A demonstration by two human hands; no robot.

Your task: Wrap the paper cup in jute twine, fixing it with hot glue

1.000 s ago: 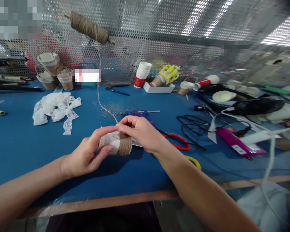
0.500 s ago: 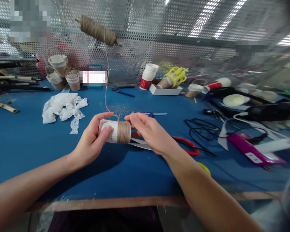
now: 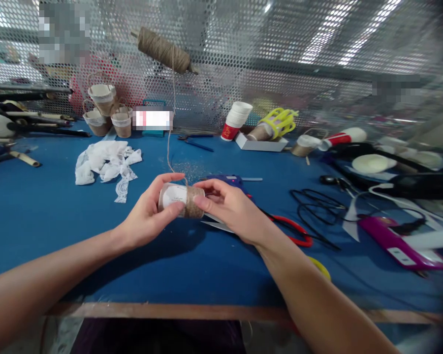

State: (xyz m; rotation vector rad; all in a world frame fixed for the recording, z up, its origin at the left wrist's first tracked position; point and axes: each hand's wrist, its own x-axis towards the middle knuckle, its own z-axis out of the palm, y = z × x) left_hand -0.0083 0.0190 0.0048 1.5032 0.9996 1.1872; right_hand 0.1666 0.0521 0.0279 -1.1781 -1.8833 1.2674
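Observation:
Between my two hands a paper cup (image 3: 173, 195), partly wound with brown twine, lies on its side above the table. My left hand (image 3: 147, 211) grips its pale unwound end, thumb along the near side. With thumb and fingers my right hand (image 3: 231, 206) clasps the twine-wrapped end. A strand of twine (image 3: 174, 98) runs from the cup up to a large spool (image 3: 163, 50) mounted on the mesh. Beneath my right hand lie scissors with red handles (image 3: 293, 231), their blades partly hidden. A blue glue gun (image 3: 225, 181) rests just behind that hand.
White lace (image 3: 105, 162) lies bunched at the left, near twine-covered baskets (image 3: 121, 123). Pliers (image 3: 195, 142), stacked paper cups (image 3: 236, 120) and a white box (image 3: 262, 143) stand at the back. Black cables (image 3: 313, 211) and a purple power strip (image 3: 398, 243) occupy the right.
My right hand has closed onto the twine-wrapped end of the cup, where its fingers were just beside it. The cup has turned a little, and the whole view has shifted slightly.

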